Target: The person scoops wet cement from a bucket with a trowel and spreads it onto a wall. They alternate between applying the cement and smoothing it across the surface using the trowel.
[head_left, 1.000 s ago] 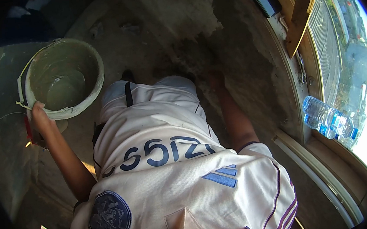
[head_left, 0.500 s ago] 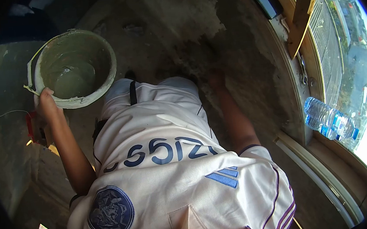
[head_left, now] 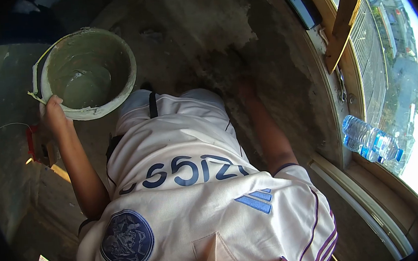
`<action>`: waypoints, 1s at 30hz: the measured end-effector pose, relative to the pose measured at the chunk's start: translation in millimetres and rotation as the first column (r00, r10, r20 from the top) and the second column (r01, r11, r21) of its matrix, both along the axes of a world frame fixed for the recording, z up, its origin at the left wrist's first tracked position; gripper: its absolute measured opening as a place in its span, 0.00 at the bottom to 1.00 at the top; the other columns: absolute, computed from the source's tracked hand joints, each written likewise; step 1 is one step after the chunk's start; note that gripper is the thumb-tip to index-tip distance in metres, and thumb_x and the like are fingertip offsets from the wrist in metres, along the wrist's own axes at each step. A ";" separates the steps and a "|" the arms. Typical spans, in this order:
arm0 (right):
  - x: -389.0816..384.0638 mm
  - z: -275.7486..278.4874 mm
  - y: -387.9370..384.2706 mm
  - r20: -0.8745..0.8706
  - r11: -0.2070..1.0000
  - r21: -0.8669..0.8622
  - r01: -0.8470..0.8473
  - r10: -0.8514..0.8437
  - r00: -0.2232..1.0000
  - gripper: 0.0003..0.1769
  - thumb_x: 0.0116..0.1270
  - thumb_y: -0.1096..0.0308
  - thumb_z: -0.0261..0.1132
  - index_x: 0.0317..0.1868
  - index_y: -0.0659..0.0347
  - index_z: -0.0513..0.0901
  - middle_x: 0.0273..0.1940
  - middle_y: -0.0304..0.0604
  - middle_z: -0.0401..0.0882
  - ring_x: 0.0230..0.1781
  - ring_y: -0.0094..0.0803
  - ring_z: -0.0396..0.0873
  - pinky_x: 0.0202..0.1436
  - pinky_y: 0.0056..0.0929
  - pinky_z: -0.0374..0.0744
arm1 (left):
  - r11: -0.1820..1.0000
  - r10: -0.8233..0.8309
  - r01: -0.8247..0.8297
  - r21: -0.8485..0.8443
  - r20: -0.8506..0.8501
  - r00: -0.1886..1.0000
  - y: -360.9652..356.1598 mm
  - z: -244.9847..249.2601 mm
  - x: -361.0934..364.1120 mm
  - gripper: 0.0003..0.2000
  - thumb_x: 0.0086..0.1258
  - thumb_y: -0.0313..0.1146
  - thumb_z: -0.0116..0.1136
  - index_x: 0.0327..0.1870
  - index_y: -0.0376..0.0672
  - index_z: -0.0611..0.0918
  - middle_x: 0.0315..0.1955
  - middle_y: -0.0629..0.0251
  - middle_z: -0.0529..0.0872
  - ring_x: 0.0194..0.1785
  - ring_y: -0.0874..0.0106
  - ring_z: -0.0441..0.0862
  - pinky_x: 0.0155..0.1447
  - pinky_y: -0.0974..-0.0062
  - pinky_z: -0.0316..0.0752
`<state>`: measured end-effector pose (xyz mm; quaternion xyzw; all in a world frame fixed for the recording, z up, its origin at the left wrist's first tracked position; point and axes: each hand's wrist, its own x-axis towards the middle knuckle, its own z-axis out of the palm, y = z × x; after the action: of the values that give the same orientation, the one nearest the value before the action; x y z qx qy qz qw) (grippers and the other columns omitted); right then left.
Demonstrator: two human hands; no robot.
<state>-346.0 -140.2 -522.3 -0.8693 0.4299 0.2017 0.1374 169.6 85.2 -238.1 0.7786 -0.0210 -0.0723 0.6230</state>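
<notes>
bare concrete floor (head_left: pixel 185 28), dark and damp in the middle; right hand (head_left: pixel 246 90) rests on it

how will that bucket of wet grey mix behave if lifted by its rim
The bucket probably feels bottom-heavy: wet grey mix pools inside. The left hand grips one side of its smeared rim, so it may tilt, slosh or slip.

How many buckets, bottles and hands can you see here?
Round grey-green bucket with wet grey mix inside: 1
Clear plastic water bottle with blue label: 1
Bare hands: 2, the left hand gripping the bucket's rim and the right hand down by the floor
Total: 4
</notes>
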 end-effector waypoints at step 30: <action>17.2 2.6 -3.1 -0.035 0.998 0.023 0.066 -0.065 0.997 0.20 0.67 0.57 0.51 0.44 0.65 0.80 0.45 0.61 0.79 0.44 0.58 0.77 0.50 0.48 0.74 | 0.996 0.058 -0.056 -0.073 0.026 0.998 -2.2 -8.6 -1.9 0.17 0.39 0.21 0.53 0.37 0.31 0.79 0.33 0.60 0.79 0.36 0.65 0.78 0.43 0.70 0.75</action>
<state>-328.8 -143.3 -519.8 -0.8495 0.4578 0.2171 0.1472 167.8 83.0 -246.7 0.7567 -0.0102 -0.0425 0.6524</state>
